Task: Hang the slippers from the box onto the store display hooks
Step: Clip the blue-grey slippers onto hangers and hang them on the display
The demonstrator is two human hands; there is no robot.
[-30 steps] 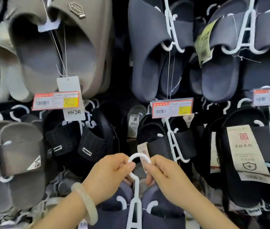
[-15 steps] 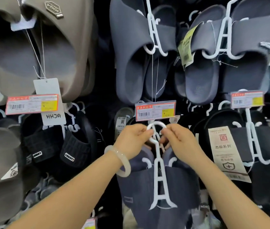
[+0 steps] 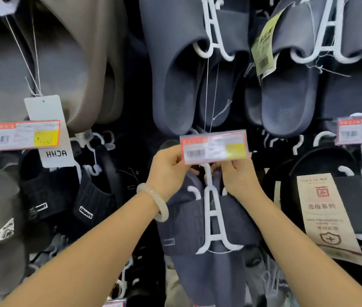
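Head view shows the dark grey slipper pair (image 3: 206,251) hanging long-axis vertical directly below the price tag (image 3: 214,146), its white hanger (image 3: 213,220) rising behind that tag, where left hand (image 3: 168,171) and right hand (image 3: 238,176), equally near, pinch its hidden top.

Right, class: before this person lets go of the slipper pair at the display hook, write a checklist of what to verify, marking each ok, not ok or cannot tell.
1. Left hand grips the white hanger near its top: ok.
2. Right hand grips it too: ok.
3. Both dark blue slippers sit on the hanger: ok.
4. Hanger loop is over the display hook: cannot tell, the price tag hides it.
5. Pair hangs straight: ok.
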